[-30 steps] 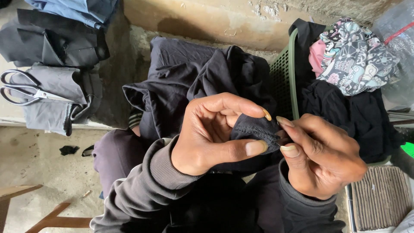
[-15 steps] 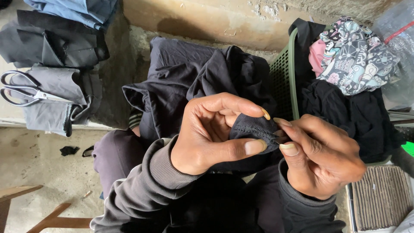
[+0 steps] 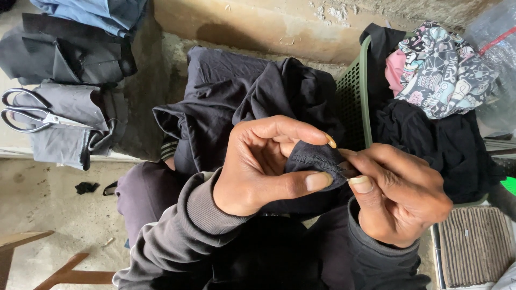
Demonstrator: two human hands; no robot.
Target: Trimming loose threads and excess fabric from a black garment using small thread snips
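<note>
My left hand pinches a stitched edge of black cloth between thumb and forefinger. My right hand meets it from the right, thumb and fingertips closed on the same seam; whether a needle is between them cannot be told. The cloth runs back into a larger dark garment heaped over my lap and knees.
A green plastic basket at the right holds black clothes and a patterned fabric. Scissors lie on grey folded cloth at the left, under more folded dark and blue garments. A ribbed mat sits lower right; wooden slats lower left.
Both hands stay on the seam. My right fingertips have shifted very slightly along the cloth edge; everything else is unchanged.
</note>
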